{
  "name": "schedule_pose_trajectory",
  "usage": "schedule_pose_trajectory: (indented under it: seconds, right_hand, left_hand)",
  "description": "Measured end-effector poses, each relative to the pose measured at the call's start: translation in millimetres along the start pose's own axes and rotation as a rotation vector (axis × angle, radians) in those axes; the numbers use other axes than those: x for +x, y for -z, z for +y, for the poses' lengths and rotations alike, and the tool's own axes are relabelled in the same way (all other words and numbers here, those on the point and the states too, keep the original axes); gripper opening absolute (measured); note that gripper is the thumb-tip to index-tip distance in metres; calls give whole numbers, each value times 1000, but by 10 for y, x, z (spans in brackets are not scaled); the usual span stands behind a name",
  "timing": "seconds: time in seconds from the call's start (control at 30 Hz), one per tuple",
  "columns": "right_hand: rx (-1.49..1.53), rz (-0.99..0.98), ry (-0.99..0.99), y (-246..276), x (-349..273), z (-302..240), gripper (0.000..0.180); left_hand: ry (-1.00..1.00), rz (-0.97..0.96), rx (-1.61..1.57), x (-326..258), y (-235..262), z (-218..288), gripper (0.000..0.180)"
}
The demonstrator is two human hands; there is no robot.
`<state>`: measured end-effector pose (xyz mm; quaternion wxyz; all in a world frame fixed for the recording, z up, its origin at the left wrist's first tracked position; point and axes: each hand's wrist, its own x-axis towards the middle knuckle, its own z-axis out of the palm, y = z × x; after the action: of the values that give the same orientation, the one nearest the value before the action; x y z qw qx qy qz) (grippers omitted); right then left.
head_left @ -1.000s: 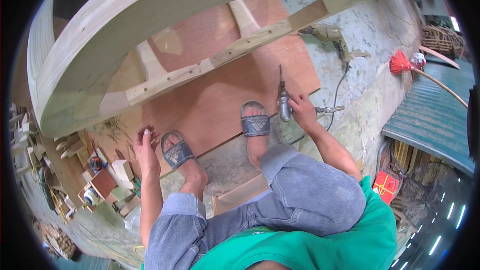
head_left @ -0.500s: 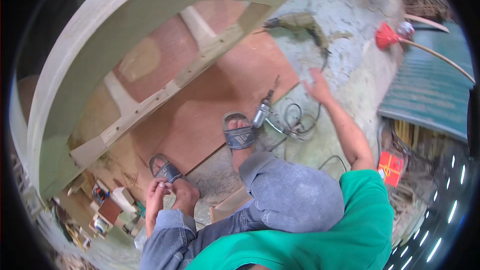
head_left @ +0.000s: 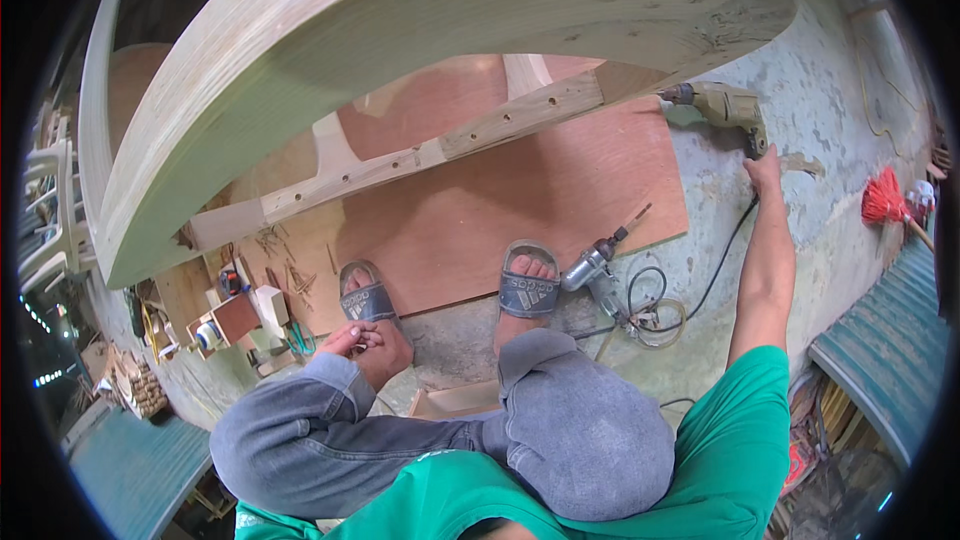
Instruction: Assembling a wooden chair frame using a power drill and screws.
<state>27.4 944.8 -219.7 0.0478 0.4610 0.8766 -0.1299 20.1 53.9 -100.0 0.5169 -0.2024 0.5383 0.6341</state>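
Observation:
My right hand (head_left: 765, 172) is stretched out to the far right, its fingers closed at the butt of a power drill's handle. The olive-coloured power drill (head_left: 725, 105) lies on the floor, its chuck by the plywood's corner, a dark cord trailing toward me. Beside my left foot, my left hand (head_left: 355, 340) rests near the knee with fingers curled together; anything in them is too small to make out. A silver power driver (head_left: 592, 265) with a long bit lies next to my right sandal. A curved wooden frame (head_left: 420, 30) with a drilled rail (head_left: 430, 152) stands ahead.
Reddish plywood (head_left: 590, 180) lies under the frame and sandals. Coiled hose (head_left: 655, 320) lies beside the driver. Screws (head_left: 298, 280), a tape measure (head_left: 230, 282) and wood blocks (head_left: 270, 308) lie at left. A red brush (head_left: 884, 198) and green corrugated sheet (head_left: 880, 330) are at right.
My right hand has moved forward from the open floor to the drill's handle, its fingers closing there. The view has turned, showing more of the curved frame. My left hand stays by the left foot.

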Motion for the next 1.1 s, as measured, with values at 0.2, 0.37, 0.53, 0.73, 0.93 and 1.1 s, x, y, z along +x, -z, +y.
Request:
schedule_pose_trajectory:
  seconds: [0.2,0.37,0.53,0.73,0.93,1.1]
  right_hand:
    - [-217,43,-45,-6,-57,-106,72]
    - [352,-220,-159,265,-145,23,65]
    - [1225,-504,-419,677,-574,-503,22]
    - [1436,-263,-296,1035,-1345,-655,9]
    - [1218,-83,-130,1830,-2857,-728,26]
    - [1046,49,-51,1882,-3600,-1236,31]
  left_hand:
    - [28,-9,51,13,-84,72,43]
    - [-1,-15,40,13,-369,307,48]
    - [-114,142,97,360,-700,473,50]
    - [-750,870,-13,237,-453,1101,74]
    - [-1155,481,495,39,-47,2204,76]
    - [-1136,32,572,62,437,2455,73]
